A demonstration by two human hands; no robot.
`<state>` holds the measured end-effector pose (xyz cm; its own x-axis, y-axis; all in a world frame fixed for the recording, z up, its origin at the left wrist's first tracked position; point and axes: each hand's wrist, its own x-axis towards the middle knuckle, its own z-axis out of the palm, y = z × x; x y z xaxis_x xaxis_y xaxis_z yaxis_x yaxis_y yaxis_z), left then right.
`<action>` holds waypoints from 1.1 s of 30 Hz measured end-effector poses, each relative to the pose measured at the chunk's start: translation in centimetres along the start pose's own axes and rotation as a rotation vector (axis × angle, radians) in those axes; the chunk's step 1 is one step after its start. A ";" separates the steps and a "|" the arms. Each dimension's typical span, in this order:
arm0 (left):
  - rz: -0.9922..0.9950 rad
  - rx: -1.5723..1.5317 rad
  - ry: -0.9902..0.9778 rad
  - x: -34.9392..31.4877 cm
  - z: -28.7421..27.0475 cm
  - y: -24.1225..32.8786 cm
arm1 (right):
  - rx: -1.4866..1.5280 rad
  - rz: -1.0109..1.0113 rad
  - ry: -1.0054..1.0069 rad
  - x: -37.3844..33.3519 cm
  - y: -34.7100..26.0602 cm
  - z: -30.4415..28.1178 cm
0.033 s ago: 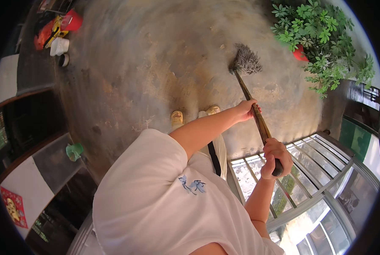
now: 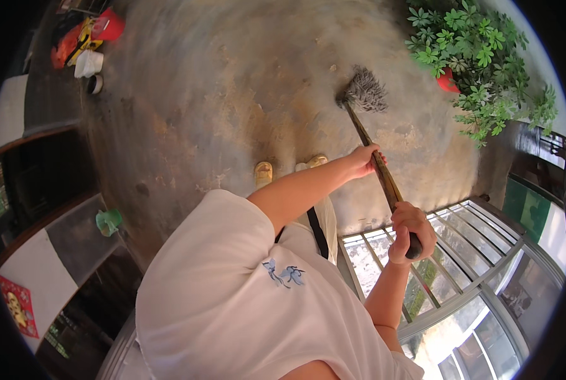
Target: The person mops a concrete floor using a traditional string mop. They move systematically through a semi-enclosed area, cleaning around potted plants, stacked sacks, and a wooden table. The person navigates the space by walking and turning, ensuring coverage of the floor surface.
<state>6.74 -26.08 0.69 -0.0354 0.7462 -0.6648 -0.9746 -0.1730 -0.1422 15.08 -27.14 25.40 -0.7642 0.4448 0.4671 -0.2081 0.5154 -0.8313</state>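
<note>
A string mop [image 2: 366, 92] with grey strands rests on the floor ahead, slightly right of centre. Its long wooden handle slants back toward me. My left hand [image 2: 362, 161] reaches across my body and is closed round the middle of the handle. Near the handle's dark rounded end, my right hand [image 2: 412, 233] is wrapped round it too, with the tip of the end showing beside the thumb.
The worn concrete floor [image 2: 245, 126] spreads around my feet. A leafy plant [image 2: 485, 57] with a red pot stands far right. At far left are a red bucket [image 2: 109, 25] and a white container [image 2: 89, 64]. A green container [image 2: 108, 222] sits left; a barred window [image 2: 454, 253] is at right.
The mop head has shifted very slightly to the left. Both hands keep their grip on the handle, the left one moving a little left with it.
</note>
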 end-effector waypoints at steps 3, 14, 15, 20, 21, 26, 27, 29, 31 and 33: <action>0.076 -0.061 0.008 -6.2 -3.0 3.5 | 0.052 -0.067 -0.043 0.2 -2.8 4.5; 0.523 -0.502 0.170 -27.3 -22.2 10.0 | 0.588 0.222 -0.528 -3.2 -6.8 20.0; 0.574 -0.557 0.191 -28.2 -24.5 10.2 | 0.618 0.259 -0.582 -4.0 -6.4 21.6; 0.784 -0.727 0.207 -30.3 -36.5 11.6 | 0.703 0.475 -0.774 -7.6 -3.8 29.0; 0.815 -0.775 0.227 -30.0 -38.3 12.0 | 0.688 0.524 -0.770 -8.1 -3.2 30.1; 0.785 -0.822 0.470 -29.5 -41.3 12.6 | 0.728 0.729 -0.700 -8.4 -0.2 32.2; 0.753 -0.804 0.477 -28.7 -41.2 12.2 | 0.733 0.750 -0.680 -8.3 0.4 31.6; 0.686 -0.767 0.493 -26.5 -40.3 10.7 | 0.732 0.750 -0.667 -8.0 1.8 29.2; 0.613 -0.668 0.491 -24.2 -38.2 8.6 | 0.710 0.723 -0.650 -7.9 3.1 25.4; 0.554 -0.532 0.414 -21.8 -36.0 6.6 | 0.718 0.712 -0.620 -7.3 4.2 21.2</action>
<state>9.01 -66.68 -12.17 -0.2898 0.1899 -0.9380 -0.6045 -0.7962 0.0255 6.90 -43.76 12.15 -0.9707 -0.0676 -0.2305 0.2399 -0.3210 -0.9162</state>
